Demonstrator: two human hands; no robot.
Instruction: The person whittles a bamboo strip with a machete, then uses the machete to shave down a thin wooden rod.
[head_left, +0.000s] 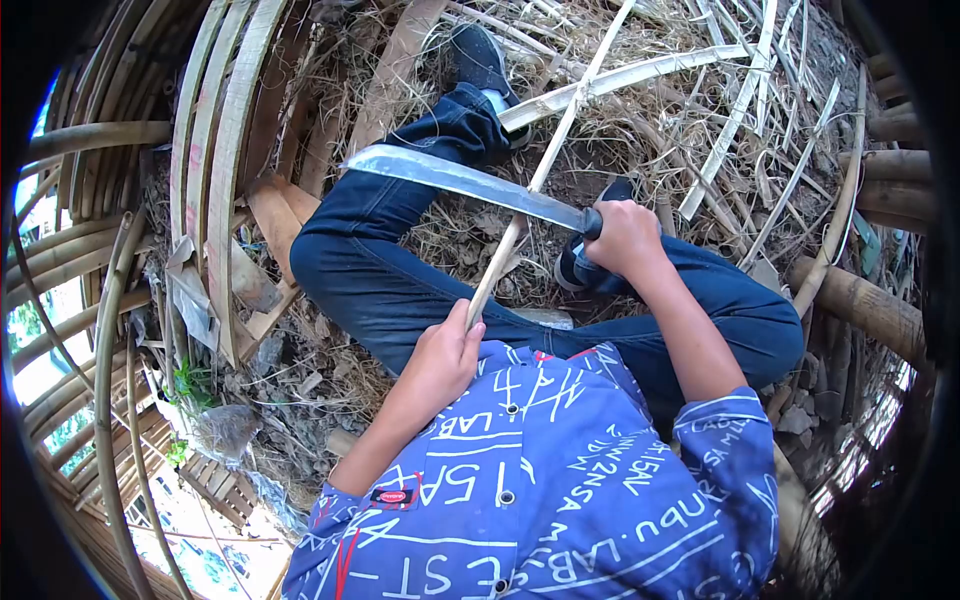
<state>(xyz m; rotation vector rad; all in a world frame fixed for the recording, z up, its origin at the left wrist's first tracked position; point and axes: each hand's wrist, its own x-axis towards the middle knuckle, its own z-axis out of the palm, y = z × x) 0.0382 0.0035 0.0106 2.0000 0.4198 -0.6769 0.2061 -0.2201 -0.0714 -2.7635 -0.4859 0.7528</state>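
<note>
My left hand [444,352] is closed round the near end of a long, thin bamboo strip [497,262], which slants up and away between my legs. In my right hand [622,237] is the dark handle of a machete [440,172]. Its broad, curved blade points left and lies across the strip, seemingly against it; the exact contact is hard to make out. The blade's tip reaches over my left leg.
My bent legs [350,255] frame the work. Shavings and split strips [650,110] cover the ground ahead. Long slats [225,150] lean at the left, beside a bamboo-pole wall [85,260]. A thick bamboo pole [860,310] juts in at the right. A clear plastic bag [222,430] lies lower left.
</note>
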